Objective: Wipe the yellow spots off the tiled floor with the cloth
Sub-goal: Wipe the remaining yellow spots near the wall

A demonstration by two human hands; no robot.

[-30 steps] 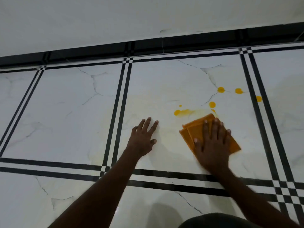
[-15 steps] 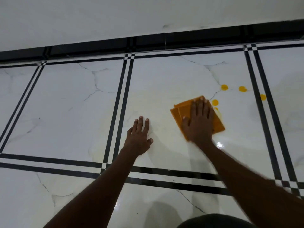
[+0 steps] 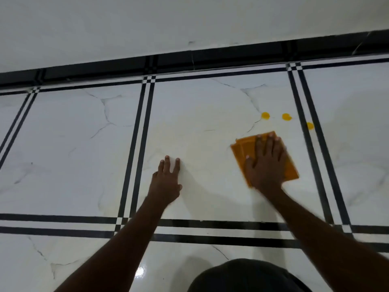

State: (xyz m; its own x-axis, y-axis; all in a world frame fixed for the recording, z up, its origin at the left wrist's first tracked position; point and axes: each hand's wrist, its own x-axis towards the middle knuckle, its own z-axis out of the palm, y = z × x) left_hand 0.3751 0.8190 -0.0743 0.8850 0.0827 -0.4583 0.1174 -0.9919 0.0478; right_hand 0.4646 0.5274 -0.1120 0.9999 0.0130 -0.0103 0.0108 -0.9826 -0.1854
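A folded orange cloth (image 3: 242,147) lies flat on the white marble-look tiled floor (image 3: 200,123). My right hand (image 3: 266,163) presses down on it with fingers spread, covering most of it. Three yellow spots sit just beyond the cloth: one (image 3: 265,115), a second (image 3: 286,117), and a third (image 3: 310,125) on the black tile stripe. My left hand (image 3: 167,180) rests flat on the bare tile to the left, holding nothing.
Black double stripes (image 3: 134,148) border each tile. A black skirting strip (image 3: 189,57) runs along the base of the white wall (image 3: 168,22) ahead. A dark knee or garment (image 3: 248,277) shows at the bottom edge.
My right hand slid the cloth forward over the smeared spots, then right and slightly back. The smear and the nearer spots are gone; three spots stay. The left hand stayed planted.
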